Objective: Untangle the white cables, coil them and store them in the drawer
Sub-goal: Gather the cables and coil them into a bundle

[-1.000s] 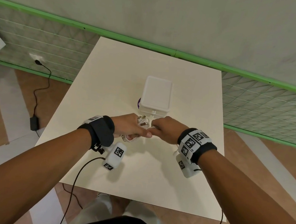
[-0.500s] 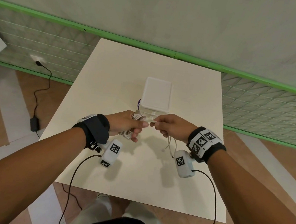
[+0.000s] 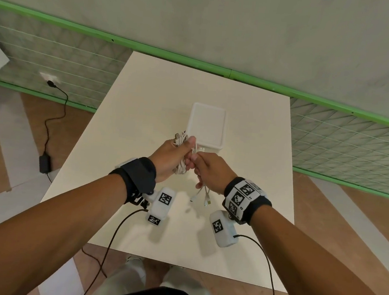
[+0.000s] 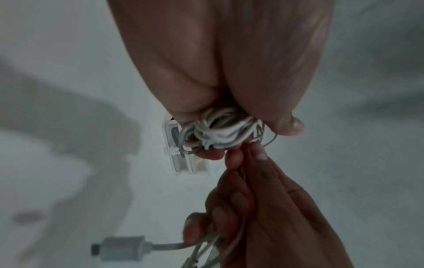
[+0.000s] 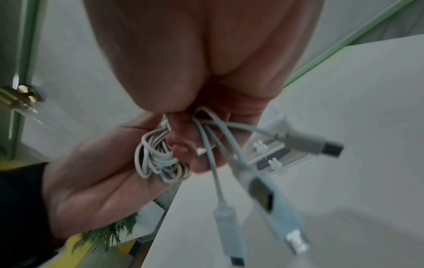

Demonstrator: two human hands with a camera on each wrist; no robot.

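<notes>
Above the near middle of the worktop (image 3: 145,100), just in front of the white drawer unit (image 3: 206,124), the tangle of white cables (image 3: 182,167) is held between both hands. The left hand (image 3: 171,154) is closed around the bunched loops, its grip wrapped tight on the bundle; the right hand (image 3: 211,172) is pinched on the loose strands, whose plug ends (image 3: 204,199) hang below it. The step in hand is judged to be the untangling, with coiling and storing not yet begun. It is best done by keeping the bundle loosely held rather than squeezed, so that loops can slip, and by one plug end being followed back through the knot instead of the strands being pulled apart, which would likely tighten it. Three plug ends are counted in the right wrist view, and a further one is seen at the top of the bundle in the head view; the number of separate cables cannot be told. One drawer unit is counted, with two small knobs on its front; whether a drawer is open cannot be told.
</notes>
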